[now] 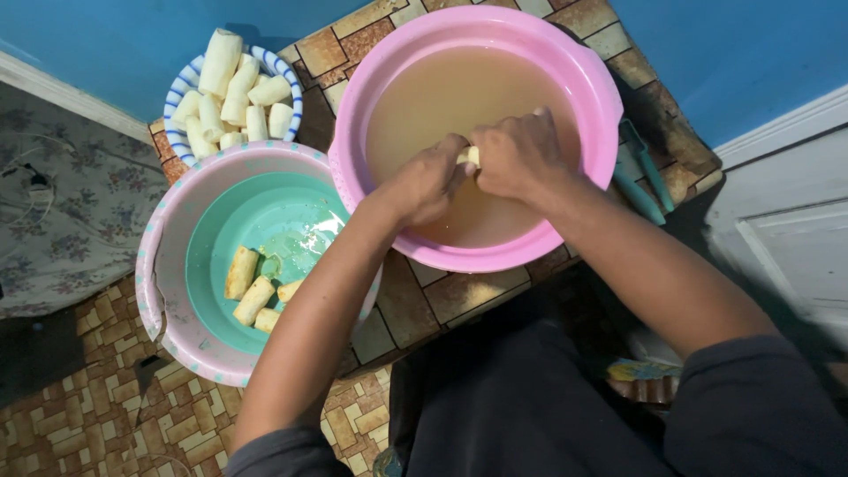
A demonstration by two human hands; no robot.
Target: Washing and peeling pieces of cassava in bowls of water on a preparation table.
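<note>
Both hands met over the pink basin (583, 79) of cloudy water, the left hand (424, 181) and right hand (521, 155) with fingers pinching a pale peeled root piece (473, 155). Peeled pieces lay in the teal bowl (221, 230) and the striped bowl (181, 88) on the table (442, 296).

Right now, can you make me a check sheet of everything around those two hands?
Surface: low tiled table, brown and cream.
Job's things: pink basin of cloudy water; pale peeled piece held over it.
Clutter: striped bowl heaped with peeled pieces; teal bowl with a few pieces, inside a speckled pink tub; teal tool at the table edge.
Grippers: left hand and right hand both grip the piece.
Cables: thin cord on the left.
Surroundings: blue wall, patterned floor.
</note>
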